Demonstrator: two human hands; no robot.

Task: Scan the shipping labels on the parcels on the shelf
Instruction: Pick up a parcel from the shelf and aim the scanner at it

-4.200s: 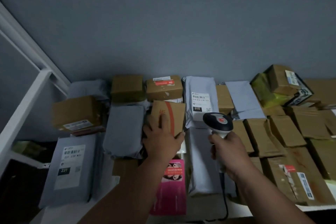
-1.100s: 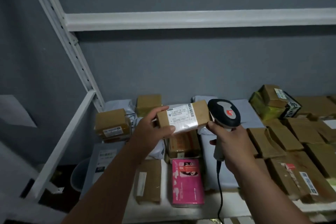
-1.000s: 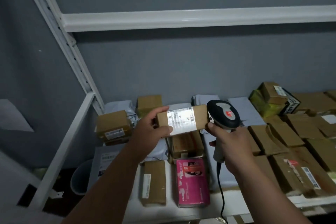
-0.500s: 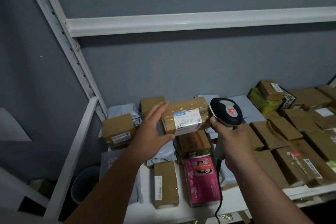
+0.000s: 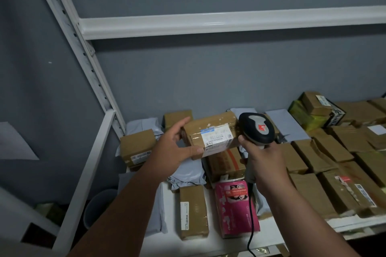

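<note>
Two hands above the packed shelf (image 5: 208, 245): left hand (image 5: 175, 148) pinches a labelled brown parcel (image 5: 211, 133) — right hand (image 5: 264, 158) grips the scanner (image 5: 255, 128); open air overhead.

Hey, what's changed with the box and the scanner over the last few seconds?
The left hand lifted a cardboard box off the shelf and turned it, so a different white label now faces the camera. Half a second ago its fingers were spread; now the thumb presses the label edge again. The right hand keeps its grip on the scanner, beside the box.
</note>
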